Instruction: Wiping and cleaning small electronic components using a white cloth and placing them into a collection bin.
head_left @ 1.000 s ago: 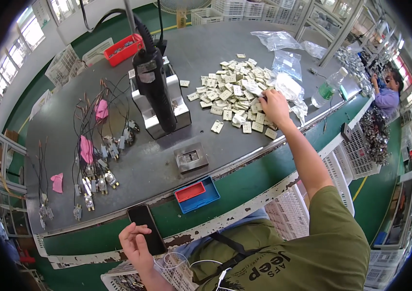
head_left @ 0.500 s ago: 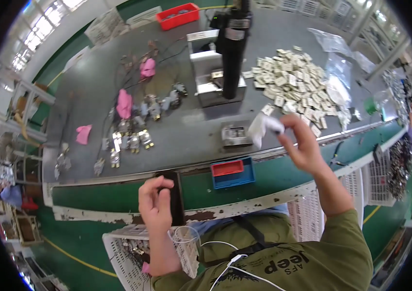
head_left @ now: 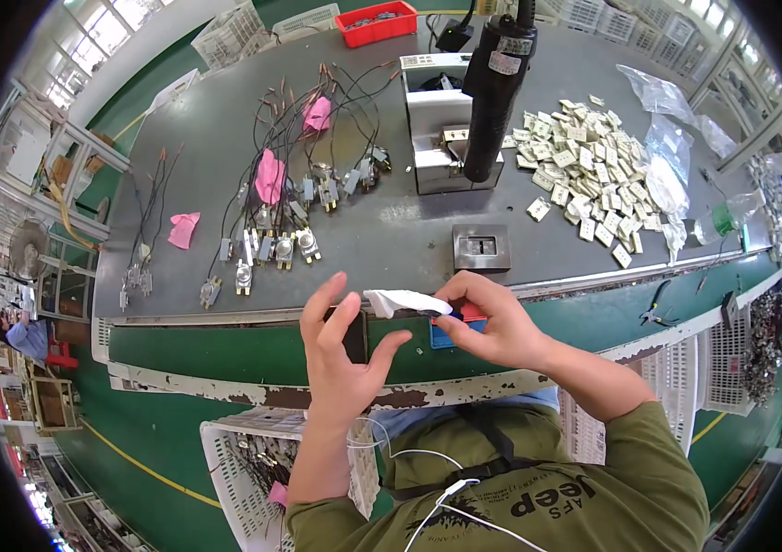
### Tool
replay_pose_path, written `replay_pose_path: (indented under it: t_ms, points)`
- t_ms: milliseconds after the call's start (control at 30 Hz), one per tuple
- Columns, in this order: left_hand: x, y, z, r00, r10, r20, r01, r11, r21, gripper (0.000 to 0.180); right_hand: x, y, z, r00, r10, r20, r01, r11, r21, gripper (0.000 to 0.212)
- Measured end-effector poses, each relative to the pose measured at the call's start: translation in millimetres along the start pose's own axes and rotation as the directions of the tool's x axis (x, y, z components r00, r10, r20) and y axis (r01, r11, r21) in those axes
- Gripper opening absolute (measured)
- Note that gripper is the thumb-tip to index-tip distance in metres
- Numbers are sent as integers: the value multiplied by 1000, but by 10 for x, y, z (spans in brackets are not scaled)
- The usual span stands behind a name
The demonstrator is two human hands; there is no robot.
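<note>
My right hand (head_left: pixel 501 327) pinches a crumpled white cloth-like piece (head_left: pixel 400 301) between thumb and fingers, above the table's near edge. A small dark part shows where the fingertips meet it; its kind is hidden. Left of the white piece, my left hand (head_left: pixel 343 361) is open, its fingers and thumb spread around nothing. Just beyond my right hand, a grey metal block (head_left: pixel 481 248) with a rectangular recess lies on the table. Partly covered by my right hand is a blue tray (head_left: pixel 443 338). Behind my left hand lies a flat black object (head_left: pixel 356 339).
A black upright device (head_left: pixel 498 101) stands beside a metal fixture (head_left: pixel 450 129). Many pale rectangular pieces (head_left: pixel 584 166) are heaped at right. Wired metal parts (head_left: pixel 285 244) and pink scraps (head_left: pixel 270 177) lie at left. Pliers (head_left: pixel 657 308) rest near the right edge.
My right hand has brought the white piece left and nearer to me. My left hand has risen and spread its fingers. The metal block now shows fully, and the view has shifted.
</note>
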State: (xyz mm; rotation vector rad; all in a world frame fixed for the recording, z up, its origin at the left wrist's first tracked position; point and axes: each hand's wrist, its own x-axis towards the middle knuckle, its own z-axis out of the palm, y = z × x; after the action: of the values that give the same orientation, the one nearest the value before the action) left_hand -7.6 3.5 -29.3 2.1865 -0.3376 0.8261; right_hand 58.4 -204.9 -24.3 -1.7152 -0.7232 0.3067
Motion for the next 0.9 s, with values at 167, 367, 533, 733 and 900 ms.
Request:
replay_pose_path:
  t_ms: [167,367,533,733,900]
  points:
    - [27,-12,18,1000,-15,19,15,1000,23,78,-61,-27,24,954,250,165,-299,832,466,20]
    - [153,63,-52,997,55,51,-59,995,78,68,-88,15,19,909,319,269,-417,705,573,21]
    - [193,63,-20,996,89,14,-90,978,189,44,-107,43,25,910,305,282,-414,716,562,21]
    - [281,70,-124,996,92,-6,-90,981,174,23,-102,47,-42,895,317,314,-444,710,546,21]
    - [271,92,-178,984,-143,109,159,973,-164,22,-187,110,-92,884,213,416,-433,707,559,23]
